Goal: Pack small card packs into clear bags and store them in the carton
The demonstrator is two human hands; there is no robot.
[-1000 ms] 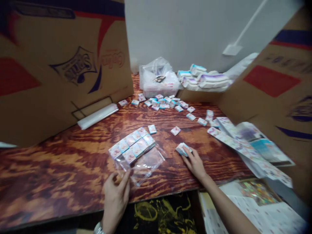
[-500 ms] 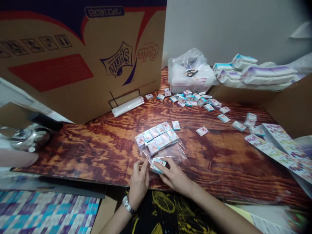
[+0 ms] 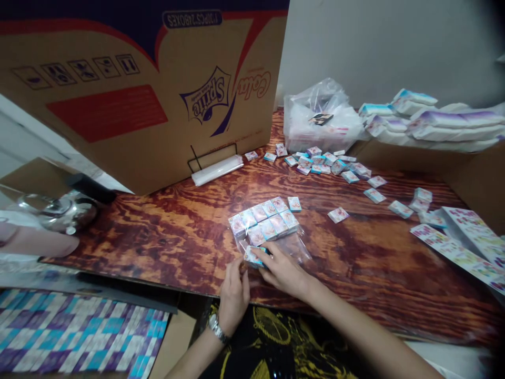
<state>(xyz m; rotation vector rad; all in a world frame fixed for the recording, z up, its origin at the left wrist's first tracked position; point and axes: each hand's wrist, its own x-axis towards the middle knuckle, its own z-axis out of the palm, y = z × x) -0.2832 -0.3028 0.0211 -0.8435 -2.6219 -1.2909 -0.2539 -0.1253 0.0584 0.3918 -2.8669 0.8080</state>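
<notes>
Near the table's front edge, my right hand (image 3: 284, 271) grips a small printed box (image 3: 253, 256), white and blue, between thumb and fingers. The box is at the mouth of a clear plastic bag (image 3: 298, 247), whose far part holds two rows of similar small boxes (image 3: 265, 217). Closed fingers of my left hand (image 3: 235, 289) pinch the bag's near left edge, right beside the held box. The fingertips partly hide what they grip. A single small box (image 3: 294, 204) lies just beyond the rows' right end.
Loose small boxes (image 3: 319, 162) are scattered at the back and right. A large carton (image 3: 158, 105) stands back left, behind a stack of clear bags (image 3: 216, 170). Printed card strips (image 3: 453, 247) lie right. A kettle (image 3: 74, 213) and pink bottle (image 3: 39, 239) are left.
My right hand has moved the small box forward and slightly left, closer to the rows in the bag. My left hand stays beside it. The whole view has shifted a little.
</notes>
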